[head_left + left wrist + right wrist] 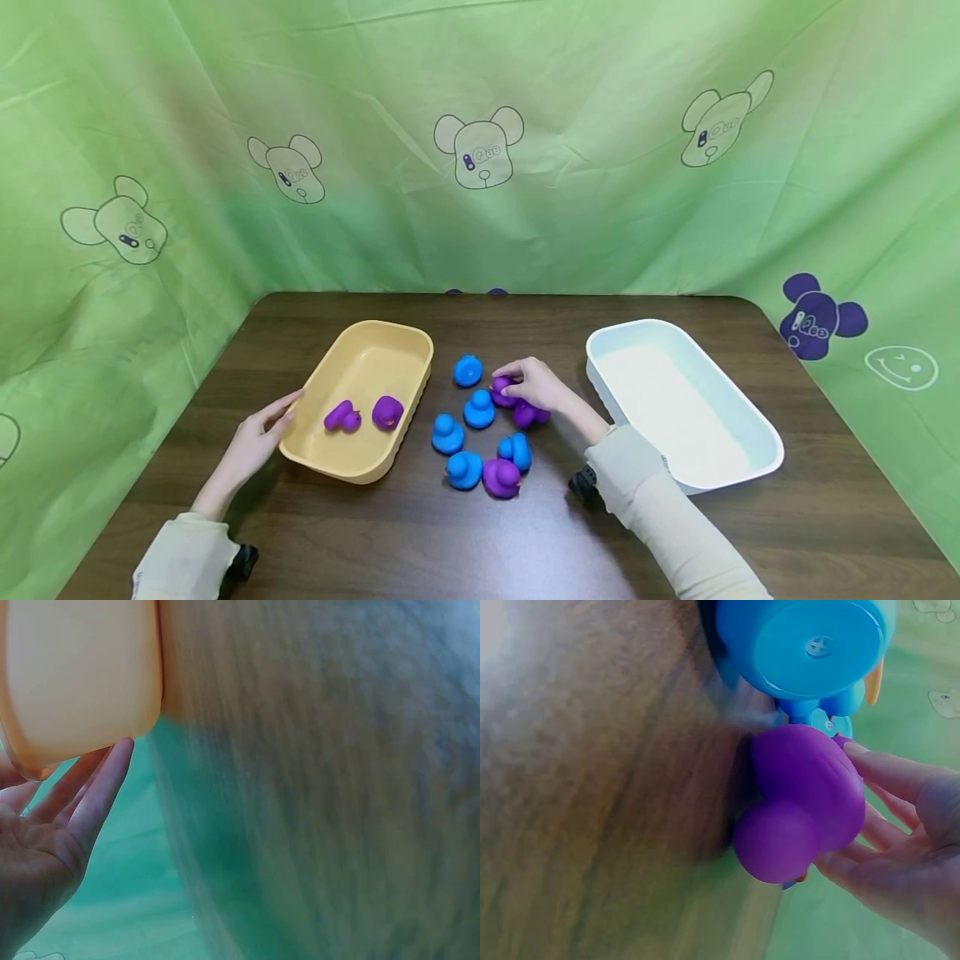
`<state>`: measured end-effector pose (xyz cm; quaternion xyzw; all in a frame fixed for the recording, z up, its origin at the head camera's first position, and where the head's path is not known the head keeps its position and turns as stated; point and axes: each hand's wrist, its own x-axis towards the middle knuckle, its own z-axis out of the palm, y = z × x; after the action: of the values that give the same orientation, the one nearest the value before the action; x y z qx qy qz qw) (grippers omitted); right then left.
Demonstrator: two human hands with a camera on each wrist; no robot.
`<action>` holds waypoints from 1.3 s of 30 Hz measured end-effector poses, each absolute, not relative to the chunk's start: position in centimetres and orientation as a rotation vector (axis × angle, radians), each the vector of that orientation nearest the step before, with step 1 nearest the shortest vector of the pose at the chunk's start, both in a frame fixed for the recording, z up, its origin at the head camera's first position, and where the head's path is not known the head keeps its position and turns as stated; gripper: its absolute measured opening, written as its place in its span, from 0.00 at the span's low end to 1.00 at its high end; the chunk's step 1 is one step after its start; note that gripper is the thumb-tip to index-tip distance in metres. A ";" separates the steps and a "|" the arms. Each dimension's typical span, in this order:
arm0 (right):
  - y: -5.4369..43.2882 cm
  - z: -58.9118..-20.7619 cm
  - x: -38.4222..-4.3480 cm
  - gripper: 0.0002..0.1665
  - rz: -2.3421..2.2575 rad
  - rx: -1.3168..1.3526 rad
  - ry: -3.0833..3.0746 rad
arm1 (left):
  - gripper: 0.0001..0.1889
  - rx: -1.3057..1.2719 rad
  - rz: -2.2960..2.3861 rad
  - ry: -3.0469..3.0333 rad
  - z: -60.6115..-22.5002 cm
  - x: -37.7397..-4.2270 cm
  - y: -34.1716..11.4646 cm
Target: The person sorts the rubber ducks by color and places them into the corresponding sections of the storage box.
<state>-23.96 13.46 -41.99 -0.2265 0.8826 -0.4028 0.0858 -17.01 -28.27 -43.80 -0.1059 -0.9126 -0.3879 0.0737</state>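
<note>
My right hand (pixel 538 387) is among rubber ducks at the middle of the table, its fingers and thumb around a purple rubber duck (pixel 502 390). Against that duck lies another purple duck (pixel 529 413), which fills much of the right wrist view in front of the hand (pixel 907 832). My left hand (pixel 255 435) touches the left rim of a tan basin (pixel 417 337) with nearly straight fingers. In the left wrist view, fingertips (pixel 120 754) rest against the basin's outer wall. Two purple ducks (pixel 387 412) lie inside the basin.
Several blue ducks (pixel 478 409) and one more purple duck (pixel 502 477) are spread between the basin and a white basin (pixel 720 375) on the right. Dark wooden table (pixel 420 542) lies beneath; a green printed curtain (pixel 375 208) hangs behind.
</note>
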 end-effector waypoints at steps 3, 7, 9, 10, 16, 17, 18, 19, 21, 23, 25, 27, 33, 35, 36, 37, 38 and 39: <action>13.5 -41.6 -23.9 0.15 -1.211 -0.684 2.634 | 0.19 -0.314 -1.158 -2.744 -43.7 -17.0 -28.3; 13.4 -41.1 -23.8 0.16 -1.207 -0.696 2.640 | 0.19 -0.306 -1.159 -2.746 -43.7 -17.0 -28.3; 13.4 -40.8 -23.8 0.16 -1.205 -0.697 2.644 | 0.18 -0.304 -1.160 -2.748 -43.7 -17.0 -28.2; 13.3 -40.8 -23.8 0.16 -1.205 -0.697 2.646 | 0.18 -0.300 -1.160 -2.750 -43.8 -17.0 -28.2; 13.0 -40.2 -23.8 0.16 -1.220 -0.725 2.673 | 0.18 -0.296 -1.153 -2.752 -43.8 -17.0 -28.2; 12.9 -40.2 -23.8 0.16 -1.231 -0.728 2.675 | 0.18 -0.295 -1.156 -2.748 -43.8 -17.0 -28.3; 12.8 -40.1 -23.8 0.16 -1.239 -0.732 2.681 | 0.18 -0.295 -1.160 -2.745 -43.8 -17.0 -28.3; 12.8 -40.0 -23.8 0.16 -1.248 -0.733 2.685 | 0.18 -0.297 -1.165 -2.740 -43.9 -17.0 -28.3; 12.6 -39.8 -23.8 0.16 -1.261 -0.728 2.689 | 0.18 -0.300 -1.175 -2.732 -43.9 -17.0 -28.3; 12.4 -39.7 -23.9 0.16 -1.269 -0.735 2.693 | 0.18 -0.303 -1.180 -2.729 -43.9 -17.0 -28.3; 12.3 -39.5 -23.9 0.16 -1.271 -0.742 2.695 | 0.18 -0.309 -1.185 -2.727 -43.9 -17.0 -28.2; 12.1 -39.2 -23.8 0.16 -1.274 -0.757 2.695 | 0.18 -0.310 -1.190 -2.725 -43.9 -17.0 -28.2; 11.5 -38.4 -23.6 0.16 -1.276 -0.779 2.704 | 0.18 -0.310 -1.184 -2.731 -43.8 -16.9 -28.2; 11.2 -38.2 -23.6 0.16 -1.277 -0.789 2.705 | 0.18 -0.308 -1.178 -2.736 -43.7 -16.9 -28.2; 11.1 -38.1 -23.6 0.16 -1.277 -0.797 2.703 | 0.18 -0.307 -1.179 -2.736 -43.7 -16.9 -28.1; 10.9 -38.0 -23.6 0.16 -1.275 -0.803 2.702 | 0.18 -0.307 -1.179 -2.735 -43.7 -16.9 -28.1; 10.8 -37.9 -23.6 0.16 -1.275 -0.807 2.701 | 0.18 -0.307 -1.181 -2.732 -43.7 -16.9 -28.1; 10.6 -37.8 -23.6 0.16 -1.280 -0.805 2.696 | 0.18 -0.309 -1.184 -2.729 -43.7 -16.9 -28.2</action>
<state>-23.65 10.63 -37.77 -0.2604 0.8720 -0.4138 0.0251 -16.92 -28.16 -43.71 -0.1029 -0.9099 -0.3948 0.0756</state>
